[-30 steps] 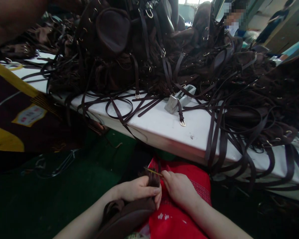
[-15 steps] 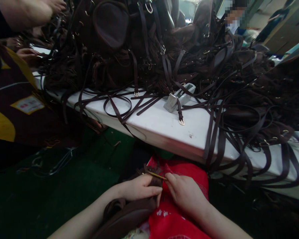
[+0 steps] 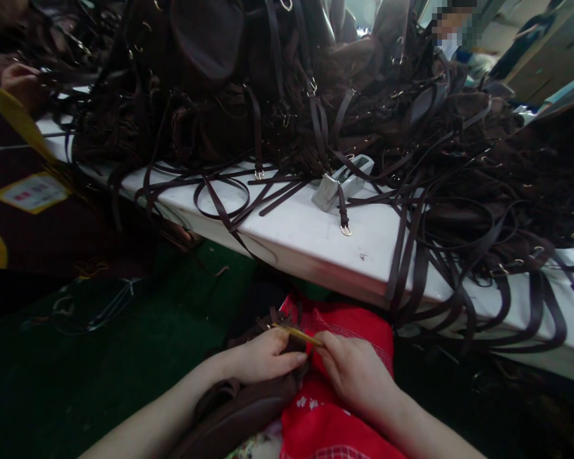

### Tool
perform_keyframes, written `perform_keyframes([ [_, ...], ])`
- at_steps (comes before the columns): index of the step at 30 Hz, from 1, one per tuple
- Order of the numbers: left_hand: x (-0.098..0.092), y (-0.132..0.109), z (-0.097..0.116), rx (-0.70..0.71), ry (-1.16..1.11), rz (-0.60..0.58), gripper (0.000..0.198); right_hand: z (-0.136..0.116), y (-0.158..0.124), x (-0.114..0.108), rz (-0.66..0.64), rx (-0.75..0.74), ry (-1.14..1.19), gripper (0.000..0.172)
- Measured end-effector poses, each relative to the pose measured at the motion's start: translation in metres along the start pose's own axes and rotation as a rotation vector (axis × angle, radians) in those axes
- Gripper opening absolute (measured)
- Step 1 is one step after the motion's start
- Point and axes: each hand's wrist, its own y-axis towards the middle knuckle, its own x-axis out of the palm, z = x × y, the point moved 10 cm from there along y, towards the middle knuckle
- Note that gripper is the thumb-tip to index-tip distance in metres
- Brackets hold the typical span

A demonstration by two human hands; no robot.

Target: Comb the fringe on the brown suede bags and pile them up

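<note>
My left hand (image 3: 261, 356) grips a dark brown bag (image 3: 242, 414) that lies across my lap, fingers closed over its gathered, fringed edge. My right hand (image 3: 356, 373) pinches a thin yellow stick (image 3: 296, 333) whose tip points left into that brown edge, just above my left fingers. Both hands rest over a red cloth (image 3: 337, 417) on my lap, close to the front edge of the white table (image 3: 316, 242).
A large heap of brown bags and straps (image 3: 316, 95) covers the table, with straps hanging over its edge. A grey metal block (image 3: 342, 182) sits among them. Another person's hand (image 3: 22, 83) is at far left; a co-worker sits behind the heap. Green floor lies lower left.
My hands have shifted slightly lower and right with the bag, and the stick tilts more. The other person's arm at upper left has drawn back to the left.
</note>
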Motion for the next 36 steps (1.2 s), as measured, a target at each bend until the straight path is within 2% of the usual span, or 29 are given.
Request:
perform_keyframes([
  [2,0.006,0.0,0.007,0.035,-0.015,-0.063,0.037,0.0,0.002,0.019,-0.066,0.018,-0.097,0.025],
  [5,0.012,-0.004,0.007,0.013,-0.108,-0.125,0.043,0.021,0.009,0.033,-0.094,0.093,-0.194,0.025],
  [10,0.01,-0.006,0.002,-0.032,-0.194,-0.088,0.049,0.047,0.018,0.017,-0.01,0.179,-0.284,0.023],
  [14,0.008,-0.008,0.006,-0.008,-0.128,-0.061,0.051,0.073,0.023,0.008,-0.006,0.3,-0.333,0.028],
  [17,0.003,-0.008,0.005,-0.008,-0.152,-0.023,0.049,0.087,0.021,0.002,0.023,0.337,-0.222,0.032],
  [20,-0.002,-0.006,-0.003,-0.019,-0.279,-0.011,0.049,0.069,0.014,-0.011,0.107,0.217,0.044,0.037],
  [23,-0.008,-0.005,-0.014,-0.019,-0.384,0.018,0.045,0.036,0.001,-0.021,0.149,0.113,0.176,0.035],
  [26,-0.02,-0.011,-0.029,-0.041,-0.424,0.116,0.042,-0.001,-0.007,-0.007,0.073,-0.02,0.126,0.022],
  [29,-0.024,-0.017,-0.043,-0.104,-0.447,0.177,0.044,-0.017,-0.009,0.008,0.041,-0.084,-0.023,0.026],
  [31,-0.017,-0.016,-0.041,-0.109,-0.466,0.106,0.042,-0.017,-0.006,0.012,0.023,-0.066,-0.071,0.024],
  [34,-0.006,-0.012,-0.025,-0.036,-0.485,-0.015,0.039,-0.011,0.0,0.015,-0.037,-0.018,-0.086,0.019],
  [36,0.001,-0.01,-0.015,0.001,-0.473,-0.076,0.036,-0.008,0.004,0.017,-0.07,0.01,-0.105,0.022],
])
